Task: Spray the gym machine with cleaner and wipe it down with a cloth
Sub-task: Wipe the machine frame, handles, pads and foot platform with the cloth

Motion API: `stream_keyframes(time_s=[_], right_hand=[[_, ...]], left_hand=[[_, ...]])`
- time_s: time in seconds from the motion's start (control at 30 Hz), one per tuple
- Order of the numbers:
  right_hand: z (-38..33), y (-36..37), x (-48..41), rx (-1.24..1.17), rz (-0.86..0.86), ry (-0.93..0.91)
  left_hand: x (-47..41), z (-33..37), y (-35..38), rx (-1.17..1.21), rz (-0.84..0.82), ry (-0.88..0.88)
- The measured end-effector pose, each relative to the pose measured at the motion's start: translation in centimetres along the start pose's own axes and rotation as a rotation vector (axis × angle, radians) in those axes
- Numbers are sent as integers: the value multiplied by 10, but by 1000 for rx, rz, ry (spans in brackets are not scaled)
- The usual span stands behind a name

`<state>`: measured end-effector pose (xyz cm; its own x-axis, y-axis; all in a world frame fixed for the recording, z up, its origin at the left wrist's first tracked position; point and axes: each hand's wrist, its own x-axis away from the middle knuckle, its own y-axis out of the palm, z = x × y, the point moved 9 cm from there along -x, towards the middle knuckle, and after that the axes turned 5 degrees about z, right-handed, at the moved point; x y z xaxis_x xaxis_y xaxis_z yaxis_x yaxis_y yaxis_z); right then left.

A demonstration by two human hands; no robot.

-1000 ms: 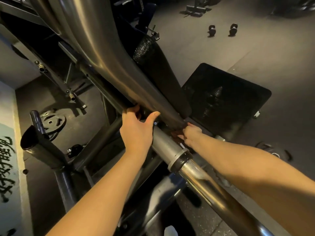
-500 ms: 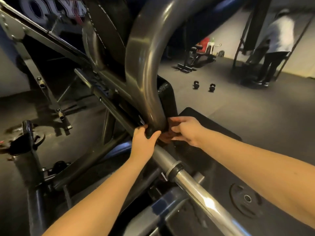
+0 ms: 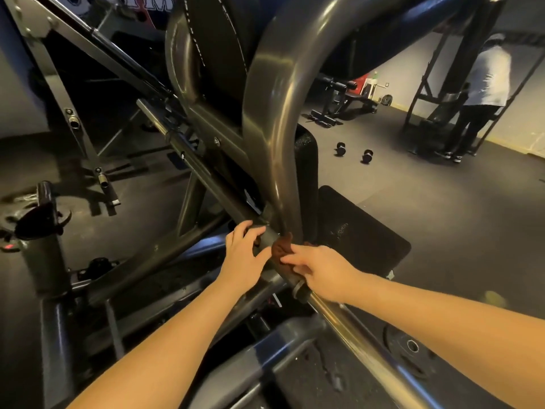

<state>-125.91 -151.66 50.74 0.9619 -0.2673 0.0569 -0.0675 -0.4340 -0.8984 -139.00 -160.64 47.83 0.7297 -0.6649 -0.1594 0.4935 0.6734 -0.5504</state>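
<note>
gym machine (image 3: 212,134): dark steel frame, fills the left and centre of the view. landmark taken as its curved tube (image 3: 274,113), which bends down from the top and meets a sloping rail (image 3: 206,175) at its foot.

cloth (image 3: 282,247): brown, bunched, pressed against the joint at the foot of the curved tube, touching the metal there.

right hand (image 3: 321,273): just right of the tube's foot. fingers bent and closed on the cloth, thumb side towards the joint. the heel of the hand lies over the shiny bar (image 3: 354,329) that runs down and to the right from the tube's foot.

left hand (image 3: 246,255): just left of the tube's foot, close beside the cloth. fingers curled over the top of the rail, thumb spread below it, grasping the rail. whether it also touches the cloth cannot be told.

surroundings: black mat (image 3: 362,231) on the floor (image 3: 442,202) just right of the tube's foot. weight plate (image 3: 410,349) flat on the floor, lower right of the tube, beside the shiny bar. two dumbbells (image 3: 340,149) on the floor, right of the tube and further back. bench (image 3: 348,98) behind them. a person (image 3: 483,84) in a white top stands well to the right of the tube, at a dark rack, back turned
</note>
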Motion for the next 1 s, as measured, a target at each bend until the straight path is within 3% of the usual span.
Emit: stream_keyframes(time_s=[0.23,0.4,0.53,0.8,1.0], right_hand=[[38,-15,-2,-390,45,253],[55,-24,75,-255,91,254],[44,-21,144,-132,50,255],[41,-6,121,-302,177,229],[33,-1,188,-121,135,54]], left_hand=[[1,3,3,-38,-9,-9],[6,11,6,-192,3,-7],[32,50,22,-241,40,219],[50,60,44,-261,-31,305],[59,60,46,-187,-10,302]])
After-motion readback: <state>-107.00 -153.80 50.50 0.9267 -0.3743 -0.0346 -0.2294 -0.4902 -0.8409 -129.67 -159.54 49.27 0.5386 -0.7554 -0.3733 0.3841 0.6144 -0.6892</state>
